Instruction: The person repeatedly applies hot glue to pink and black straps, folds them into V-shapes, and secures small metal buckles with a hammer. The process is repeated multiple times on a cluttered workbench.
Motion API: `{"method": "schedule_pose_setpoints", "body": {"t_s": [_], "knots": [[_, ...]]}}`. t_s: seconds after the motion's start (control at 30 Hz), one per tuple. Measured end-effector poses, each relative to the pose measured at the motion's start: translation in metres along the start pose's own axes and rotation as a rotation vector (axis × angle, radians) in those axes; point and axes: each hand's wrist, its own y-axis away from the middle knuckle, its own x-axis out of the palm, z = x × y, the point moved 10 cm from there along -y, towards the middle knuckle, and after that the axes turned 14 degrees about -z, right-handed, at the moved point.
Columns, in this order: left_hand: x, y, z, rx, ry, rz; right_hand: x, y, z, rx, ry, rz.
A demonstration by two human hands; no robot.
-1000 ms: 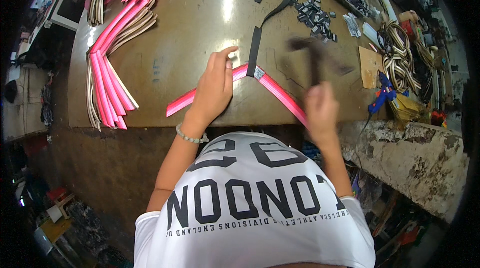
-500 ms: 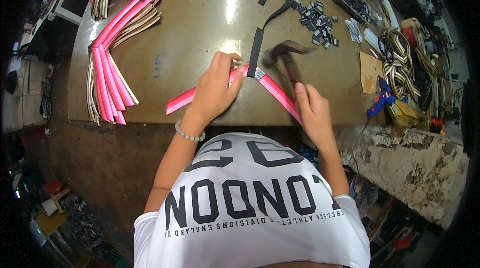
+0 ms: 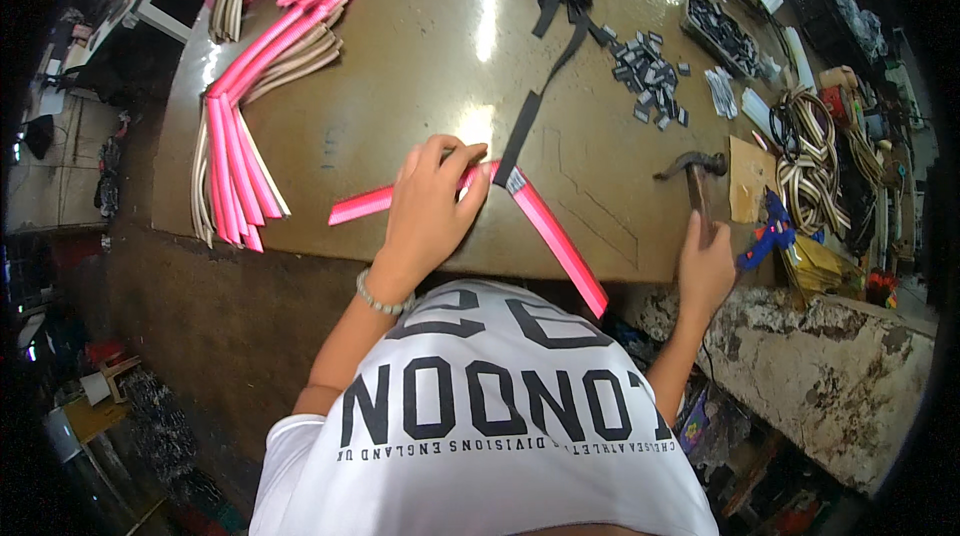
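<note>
A bright pink strip (image 3: 555, 246) lies bent in a V at the table's near edge, one leg sticking out past the edge. At its bend sits a black strap (image 3: 518, 141), running away toward the far side, with a small pale label (image 3: 515, 181) beside it. My left hand (image 3: 430, 206) is closed over the strip's left leg, thumb and fingertips just left of the bend. Off to the right, my right hand (image 3: 706, 271) grips a hammer (image 3: 700, 191) by its handle, the metal head pointing away from me over the tabletop and apart from the strip.
Bundled pink and beige strips (image 3: 235, 171) lie on the left. Loose small black pieces (image 3: 650, 76) are scattered at the far right, near a tray (image 3: 722, 34) of similar pieces. Coiled striped cords (image 3: 805, 151) and a blue glue gun (image 3: 768, 231) lie beyond my right hand.
My right hand has carried the hammer from beside the strip's bend out to the right. The strip's right leg is now uncovered. My left hand keeps its hold.
</note>
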Motion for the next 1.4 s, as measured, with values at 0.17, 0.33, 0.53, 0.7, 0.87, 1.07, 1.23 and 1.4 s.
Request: {"method": "schedule_pose_setpoints", "body": {"t_s": [0.17, 0.33, 0.53, 0.7, 0.87, 1.07, 1.23, 1.4], "knots": [[-0.008, 0.0, 0.006, 0.031, 0.132, 0.084, -0.003, 0.001, 0.013, -0.085, 0.064, -0.058], [0.019, -0.024, -0.013, 0.041, 0.421, 0.339, 0.0, 0.0, 0.019, -0.11, 0.127, -0.045], [-0.021, -0.169, -0.002, 0.26, 0.527, 0.141, 0.0, 0.002, 0.018, -0.113, 0.116, -0.091], [-0.08, -0.332, 0.102, 0.108, 0.45, -0.211, 0.0, 0.004, 0.016, -0.12, 0.162, -0.093], [-0.038, -0.328, 0.118, 0.26, -0.348, -0.538, 0.001, 0.002, 0.017, -0.117, 0.162, -0.092], [0.154, -0.272, 0.076, 0.062, -0.232, 0.053, 0.003, 0.003, 0.014, -0.089, 0.126, -0.023], [0.136, -0.28, 0.077, 0.022, -0.184, 0.017, -0.022, -0.005, 0.031, -0.221, 0.182, -0.113], [0.065, -0.204, 0.065, -0.339, 0.61, 0.196, -0.014, -0.007, 0.11, -0.153, -0.833, 0.119]]}}
